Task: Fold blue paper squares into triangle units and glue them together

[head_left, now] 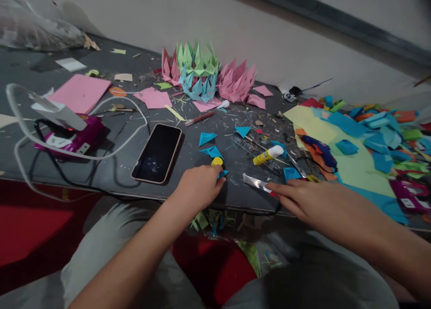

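Observation:
Near the table's front edge, my left hand [198, 185] is closed, thumb and index finger pinching a small folded blue paper piece [224, 173]. A round yellow cap [217, 161] touches the index finger or lies just behind it. My right hand [305, 197] is closed over the red end of a knife [256, 182]; its shiny blade lies towards the left, close to the tabletop. Beyond the hands are a folded blue triangle [208, 138], another folded blue piece [243, 131] and a yellow glue stick [264, 157] with a white end.
A phone [157, 154] lies left of my left hand. Further left, a purple power strip [72, 136] trails a white cable [114, 154]. Spiky folded-paper crowns [198, 69] stand by the wall. A blue glue gun [319, 151] and a paper pile [380, 125] lie right.

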Tool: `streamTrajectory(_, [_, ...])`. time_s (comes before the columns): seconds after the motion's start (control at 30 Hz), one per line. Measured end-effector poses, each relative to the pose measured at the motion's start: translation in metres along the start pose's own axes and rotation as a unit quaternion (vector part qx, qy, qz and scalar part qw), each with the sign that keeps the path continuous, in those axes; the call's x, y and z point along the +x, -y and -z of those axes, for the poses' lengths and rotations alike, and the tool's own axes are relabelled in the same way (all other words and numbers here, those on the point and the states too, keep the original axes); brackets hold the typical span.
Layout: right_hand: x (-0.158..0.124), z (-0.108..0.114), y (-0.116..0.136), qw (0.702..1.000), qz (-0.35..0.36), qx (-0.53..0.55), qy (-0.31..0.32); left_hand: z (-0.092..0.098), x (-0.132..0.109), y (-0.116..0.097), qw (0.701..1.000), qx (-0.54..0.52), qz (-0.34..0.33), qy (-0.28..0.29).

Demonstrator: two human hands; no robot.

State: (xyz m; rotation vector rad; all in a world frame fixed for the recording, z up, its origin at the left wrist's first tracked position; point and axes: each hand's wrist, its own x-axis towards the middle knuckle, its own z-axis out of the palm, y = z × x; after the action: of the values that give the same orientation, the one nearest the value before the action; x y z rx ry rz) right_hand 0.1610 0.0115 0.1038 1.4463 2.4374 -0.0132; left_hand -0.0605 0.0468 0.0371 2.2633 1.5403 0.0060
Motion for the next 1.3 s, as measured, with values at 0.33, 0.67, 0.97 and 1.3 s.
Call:
streamTrajectory(0.33, [0.02,0.007,0.021,0.997,0.038,-0.064,0.027,0.002,0.0,-0.001,1.0,0.007,0.006,0.011])
streamTrajectory(0.67, [0.002,0.006,-0.004,0.992,-0.01,-0.073,0.101,0.002,0.001,-0.001,1.0,0.005,0.003,0.005])
streamTrajectory(0.97, [-0.025,-0.013,-0.033,0.989,-0.058,-0.074,0.112,0.002,0.001,0.0,1.0,0.0,0.0,0.004])
streamTrajectory(1.3, [-0.018,-0.03,-0.05,0.995,-0.047,-0.08,0.04,0.004,0.002,0.0,1.0,0.001,0.01,0.016])
